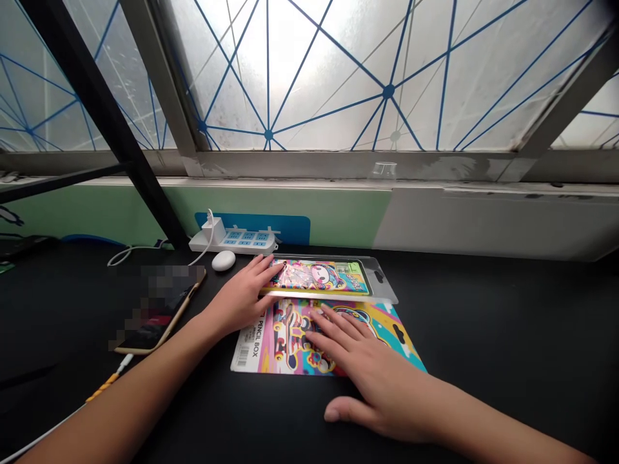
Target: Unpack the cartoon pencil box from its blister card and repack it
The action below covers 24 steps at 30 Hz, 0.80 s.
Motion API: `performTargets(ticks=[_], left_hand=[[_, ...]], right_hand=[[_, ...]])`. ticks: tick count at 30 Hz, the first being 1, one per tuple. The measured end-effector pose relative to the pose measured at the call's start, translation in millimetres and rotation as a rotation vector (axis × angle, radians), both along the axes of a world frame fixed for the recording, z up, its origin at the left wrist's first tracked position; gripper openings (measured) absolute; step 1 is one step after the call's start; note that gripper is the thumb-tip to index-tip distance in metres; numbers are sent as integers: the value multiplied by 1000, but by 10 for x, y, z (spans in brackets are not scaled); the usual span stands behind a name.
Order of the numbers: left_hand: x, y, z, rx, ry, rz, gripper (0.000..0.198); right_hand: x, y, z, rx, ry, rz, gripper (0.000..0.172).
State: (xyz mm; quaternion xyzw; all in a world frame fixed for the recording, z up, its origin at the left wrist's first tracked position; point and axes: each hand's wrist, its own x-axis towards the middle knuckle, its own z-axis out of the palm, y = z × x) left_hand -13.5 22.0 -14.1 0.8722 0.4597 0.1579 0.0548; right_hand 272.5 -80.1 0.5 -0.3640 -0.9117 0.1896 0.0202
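A colourful pencil box lies in a clear plastic blister pack on the dark desk. Just in front of it is a bright printed backing card marked "PENCIL BOX", its far edge meeting or tucked under the pack. My left hand rests over the left end of the pack, fingers stretched out and its thumb along the near edge. Across the right part of the card my right hand lies flat with fingers spread and thumb out to the side. Part of the card's print is hidden beneath it.
To the left lies a phone with a charging cable running to the front. A white power strip with a plug stands against the wall, and a small white rounded case sits before it. A black frame post slants down at the left.
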Motion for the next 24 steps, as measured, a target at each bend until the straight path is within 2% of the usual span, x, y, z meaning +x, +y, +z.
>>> performTargets(ticks=[4,8,11,15,19,24], left_hand=[[-43,55,-16,-15,5,17,59],[-84,80,3,-24,-5,13,60],[-97,84,23,-30,4,2,59],[-104,75,40,-31,6,-6,61],[-109,58,49,-44,10,-2,62],[-105,51,44,-49,25,-3,61]], right_hand=[[38,15,56,-153,-30,-85,101],[75,-21,101,-145,-18,-76,97],[86,-33,94,-70,20,-100,80],[102,32,2,103,91,-224,49],[144,129,-107,234,47,-355,39],[162,149,-188,265,41,-445,28]])
